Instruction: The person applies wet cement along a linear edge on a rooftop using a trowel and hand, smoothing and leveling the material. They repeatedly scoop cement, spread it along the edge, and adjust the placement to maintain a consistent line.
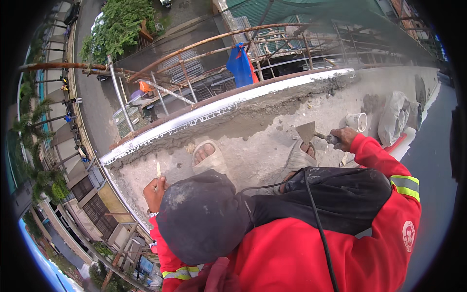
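Note:
My right hand (pixel 346 139), closed round the handle of a metal trowel (pixel 306 132), holds it over the concrete ledge (pixel 258 153) beside my sandalled right foot. On the left, my left hand (pixel 156 192) grips a small pale, thin piece (pixel 158 169) that I cannot identify, pointing upward. A white perforated edge strip (pixel 189 119) runs along the outer side of the ledge, with rough grey mortar (pixel 243 124) against it.
Rusty scaffold pipes (pixel 188 49), dark netting and a blue and red cloth (pixel 238 68) stand beyond the edge, above a street far below. A white cup (pixel 356 121), a clear plastic bag (pixel 392 117) and a grey container (pixel 414 117) sit at the right.

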Available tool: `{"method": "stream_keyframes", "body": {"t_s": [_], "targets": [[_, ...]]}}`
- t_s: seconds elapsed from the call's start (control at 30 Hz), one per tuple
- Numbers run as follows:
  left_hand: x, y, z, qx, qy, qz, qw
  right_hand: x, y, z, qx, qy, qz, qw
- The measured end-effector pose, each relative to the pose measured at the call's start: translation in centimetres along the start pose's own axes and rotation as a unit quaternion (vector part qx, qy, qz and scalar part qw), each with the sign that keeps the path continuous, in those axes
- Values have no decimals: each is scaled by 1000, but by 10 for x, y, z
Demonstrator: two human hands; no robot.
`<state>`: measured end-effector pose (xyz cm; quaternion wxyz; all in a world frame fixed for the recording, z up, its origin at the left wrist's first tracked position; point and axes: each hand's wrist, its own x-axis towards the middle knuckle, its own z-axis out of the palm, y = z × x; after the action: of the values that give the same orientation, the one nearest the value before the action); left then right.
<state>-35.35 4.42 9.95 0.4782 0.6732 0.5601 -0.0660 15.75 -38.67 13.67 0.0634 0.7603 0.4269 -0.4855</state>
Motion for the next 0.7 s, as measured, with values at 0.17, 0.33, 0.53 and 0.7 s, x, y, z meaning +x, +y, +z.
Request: {"method": "stream_keyframes", "body": {"t_s": [0.17,0.33,0.53,0.7], "targets": [[-5,3,6,-1,-101,-40,994,2,56,79,85,76,75,991],[-8,53,-7,30,-65,14,997,0,75,134,221,159,129,954],[-32,137,-40,78,4,139,987,-3,71,146,234,132,103,958],[-57,206,-56,24,41,177,983,-9,71,127,223,120,59,966]]}}
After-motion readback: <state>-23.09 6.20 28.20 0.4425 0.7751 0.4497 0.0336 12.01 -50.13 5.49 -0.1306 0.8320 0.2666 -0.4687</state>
